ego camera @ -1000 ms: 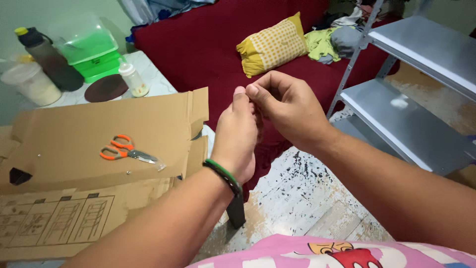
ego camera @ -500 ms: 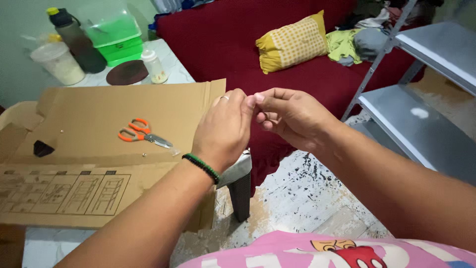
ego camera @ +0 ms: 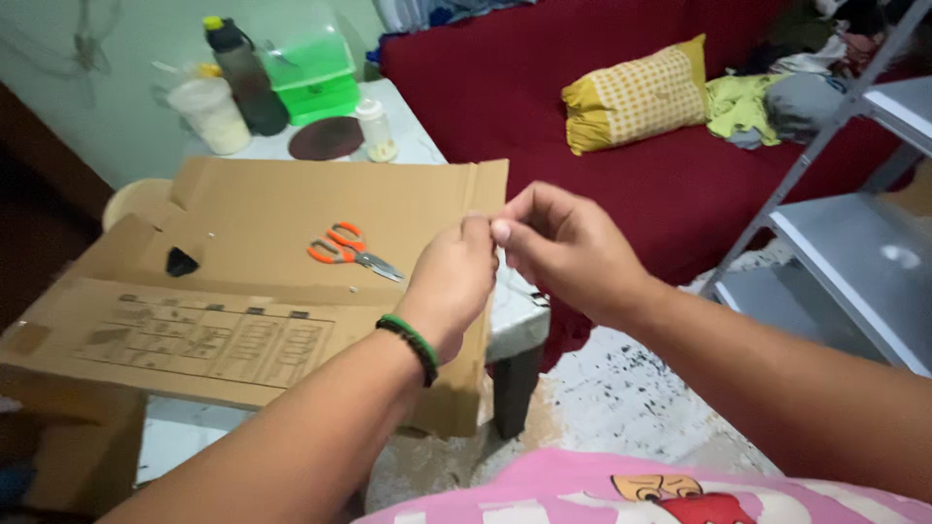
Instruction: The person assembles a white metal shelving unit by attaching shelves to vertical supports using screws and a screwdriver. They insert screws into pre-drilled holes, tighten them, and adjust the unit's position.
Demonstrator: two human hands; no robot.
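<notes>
We see a red sofa far right, flattened cardboard over the tabletop at left, orange scissors on it, left hand and right hand meeting fingertip to fingertip, pinching something too small to identify.

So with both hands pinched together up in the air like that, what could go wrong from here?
Whatever the left hand and right hand pinch between them is too small to make out. If it slips, it would likely drop past the table edge onto the speckled floor, where it would be hard to spot. The flattened cardboard overhangs the table, so a bump from the left arm might tip it and send the orange scissors sliding off.
</notes>
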